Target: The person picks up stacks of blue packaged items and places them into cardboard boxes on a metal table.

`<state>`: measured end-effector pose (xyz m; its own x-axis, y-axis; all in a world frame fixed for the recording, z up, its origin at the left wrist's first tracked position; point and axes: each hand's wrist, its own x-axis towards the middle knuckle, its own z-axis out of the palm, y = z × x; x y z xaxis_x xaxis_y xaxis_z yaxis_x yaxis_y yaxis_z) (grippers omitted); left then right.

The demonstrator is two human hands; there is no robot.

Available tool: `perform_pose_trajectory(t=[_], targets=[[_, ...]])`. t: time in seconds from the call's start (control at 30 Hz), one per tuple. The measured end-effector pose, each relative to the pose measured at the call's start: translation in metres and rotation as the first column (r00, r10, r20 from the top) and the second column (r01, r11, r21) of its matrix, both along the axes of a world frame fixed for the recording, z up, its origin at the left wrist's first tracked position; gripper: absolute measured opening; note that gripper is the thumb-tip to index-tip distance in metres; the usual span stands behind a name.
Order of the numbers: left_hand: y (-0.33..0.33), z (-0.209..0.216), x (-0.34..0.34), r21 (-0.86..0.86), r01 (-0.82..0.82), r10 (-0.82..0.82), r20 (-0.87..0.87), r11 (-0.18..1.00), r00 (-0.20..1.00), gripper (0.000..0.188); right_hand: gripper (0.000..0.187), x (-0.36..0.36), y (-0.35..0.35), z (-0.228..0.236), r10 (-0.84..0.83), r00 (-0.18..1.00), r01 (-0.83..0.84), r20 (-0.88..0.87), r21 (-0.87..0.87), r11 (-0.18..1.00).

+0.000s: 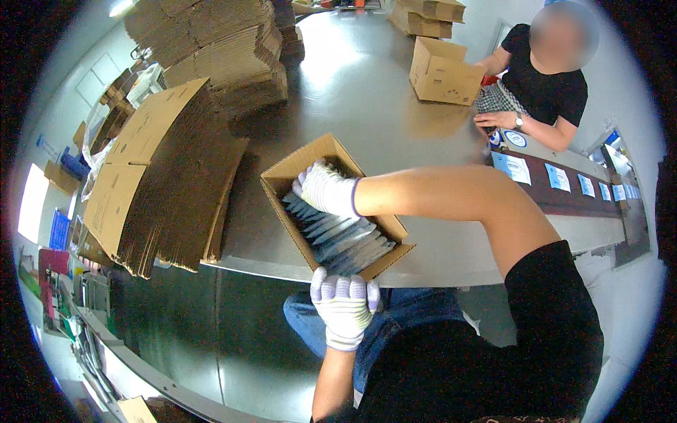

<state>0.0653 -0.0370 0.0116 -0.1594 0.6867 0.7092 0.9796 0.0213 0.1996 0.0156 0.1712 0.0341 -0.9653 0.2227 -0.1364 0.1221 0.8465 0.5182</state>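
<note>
An open cardboard box stands near the table's front edge, turned at an angle. Inside it a row of flat blue-and-silver packets is packed on edge. My left hand, in a striped white-and-lilac glove, has its fingers closed over the box's near rim. My right hand, gloved alike, reaches into the far end of the box above the packets. Its fingers are curled, and their tips are partly hidden, so what they grip cannot be made out.
Flattened cartons stand in a row on the left, with tall carton stacks behind. Across the metal table, a co-worker touches another open box. A conveyor carrying blue-and-white packets runs along the right.
</note>
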Motion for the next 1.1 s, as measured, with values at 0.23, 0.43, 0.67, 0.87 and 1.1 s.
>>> perform_pose_trajectory(t=[0.23, 0.43, 0.67, 0.87, 1.1], targets=[[0.008, -0.004, -0.023, 0.096, 0.013, -0.010, -0.031, 0.995, 0.999, 0.018, 0.056, 0.044, 0.014, 0.034, 0.131, 0.956, -0.274, -0.264, -0.635, 0.722], [0.004, -0.016, -0.049, 0.042, 0.256, -0.251, -0.091, 0.966, 0.964, 0.018, 0.046, 0.162, -0.071, 0.030, 0.192, 0.934, -0.350, -0.301, -0.669, 0.655], [0.036, 0.005, -0.048, 0.099, 0.119, -0.115, -0.041, 0.988, 0.992, 0.036, 0.019, 0.155, -0.030, 0.029, 0.019, 0.859, -0.286, -0.511, -0.448, 0.847], [0.007, 0.034, -0.068, 0.059, -0.127, 0.137, -0.210, 0.990, 0.968, 0.031, 0.025, -0.016, 0.214, 0.022, -0.414, 0.508, 0.369, -0.755, -0.243, 0.897], [-0.077, 0.041, -0.126, -0.006, -0.418, 0.394, -0.322, 0.908, 0.861, 0.034, 0.071, 0.057, 0.032, -0.052, -0.294, 0.868, -0.087, -0.401, -0.705, 0.704]])
